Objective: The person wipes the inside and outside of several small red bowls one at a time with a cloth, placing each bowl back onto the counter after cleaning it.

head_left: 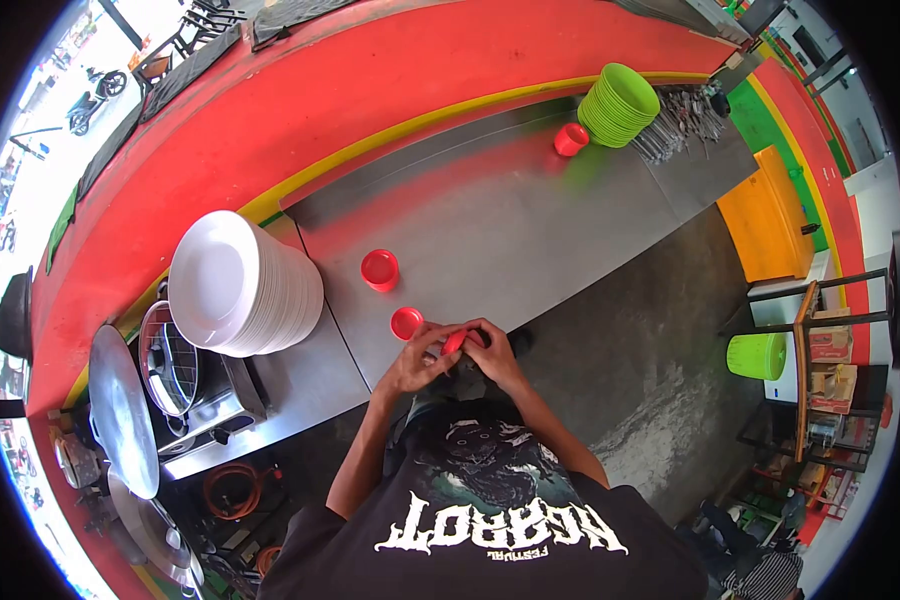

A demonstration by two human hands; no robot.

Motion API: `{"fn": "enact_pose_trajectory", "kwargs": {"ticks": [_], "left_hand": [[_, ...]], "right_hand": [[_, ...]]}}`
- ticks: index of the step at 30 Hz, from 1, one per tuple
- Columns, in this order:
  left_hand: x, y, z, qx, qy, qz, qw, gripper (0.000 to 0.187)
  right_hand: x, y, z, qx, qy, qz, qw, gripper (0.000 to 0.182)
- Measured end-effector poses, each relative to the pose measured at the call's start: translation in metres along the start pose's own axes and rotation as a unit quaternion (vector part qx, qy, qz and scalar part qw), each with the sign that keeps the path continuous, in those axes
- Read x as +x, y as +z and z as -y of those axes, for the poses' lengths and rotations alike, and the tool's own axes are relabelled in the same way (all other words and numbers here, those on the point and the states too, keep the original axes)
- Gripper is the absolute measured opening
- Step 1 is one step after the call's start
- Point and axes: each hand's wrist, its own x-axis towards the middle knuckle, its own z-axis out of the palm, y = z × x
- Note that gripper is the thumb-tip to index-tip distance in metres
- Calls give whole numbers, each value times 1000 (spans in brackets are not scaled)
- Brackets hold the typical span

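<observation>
Near the front edge of the steel counter, both my hands are closed round a small red bowl (458, 342), partly hidden by the fingers. My left hand (421, 362) grips its left side, and my right hand (494, 355) holds it from the right. Just beyond my left hand stands another red bowl (407, 322). A little farther back is what looks like a short stack of red bowls (379, 270).
On the left rises a tall stack of white plates (215, 280), beside a glass-lidded pot (170, 360) and a large metal lid (123, 410). Green bowls (620, 105), a red stack (571, 139) and cutlery (685, 122) occupy the counter's (490, 230) far right. A red wall (400, 80) runs behind.
</observation>
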Motion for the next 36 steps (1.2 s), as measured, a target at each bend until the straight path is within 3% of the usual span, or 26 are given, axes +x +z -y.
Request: {"fn": "enact_pose_trajectory", "kwargs": {"ticks": [2, 5, 7, 13, 16, 17, 19, 20, 21, 22, 23, 26, 29, 30, 32, 34, 35, 36], "left_hand": [[6, 9, 19, 44, 51, 24, 997, 47], [6, 18, 4, -99, -63, 60, 991, 45], [8, 24, 10, -59, -19, 45, 997, 43], [2, 27, 30, -85, -28, 2, 996, 67], [1, 27, 31, -218, -86, -64, 970, 77], [1, 27, 27, -272, -110, -91, 952, 79], [4, 35, 4, -243, -116, -135, 954, 78], [5, 39, -2, -228, -119, -157, 953, 78], [5, 29, -1, -144, -99, -62, 983, 74], [4, 30, -1, -102, -86, -62, 989, 72], [2, 31, -1, -60, -73, -63, 994, 70], [8, 32, -3, -35, -41, -84, 995, 63], [5, 31, 0, -38, -28, -97, 994, 62], [-1, 31, -3, -21, -31, -100, 994, 61], [-6, 24, 9, 48, 75, -83, 993, 59], [-4, 11, 3, 153, 287, -39, 945, 57], [-11, 12, -1, -59, -36, 37, 997, 55], [-8, 12, -19, -31, -27, 60, 997, 55]], "right_hand": [[-4, -9, 4, -2, 0, 3, 1000, 28], [-10, -18, 13, -26, -10, 24, 999, 29], [-13, -20, 18, -12, -25, 38, 999, 29], [-29, -17, 44, 202, 146, 12, 968, 31], [-32, -16, 45, 325, 134, -13, 936, 30], [-34, -14, 46, 288, 96, -37, 952, 29], [-38, -4, 68, 211, 19, -86, 973, 29], [-42, -2, 75, 94, -37, -71, 992, 28], [-46, 0, 82, -25, -91, -54, 994, 27], [-49, 3, 85, -144, -144, -38, 978, 25], [-50, 11, 85, -138, -162, -54, 976, 26], [-50, 12, 83, -138, -89, -15, 986, 26], [-47, 17, 90, -158, -196, -25, 968, 22], [-47, 16, 93, -159, -189, 7, 969, 20], [-47, 8, 98, -163, -176, 71, 968, 16], [-55, 5, 106, -199, -143, 103, 964, 14], [-59, 4, 109, -218, -127, 120, 960, 13], [-62, 3, 112, -276, -117, 135, 945, 14]]}}
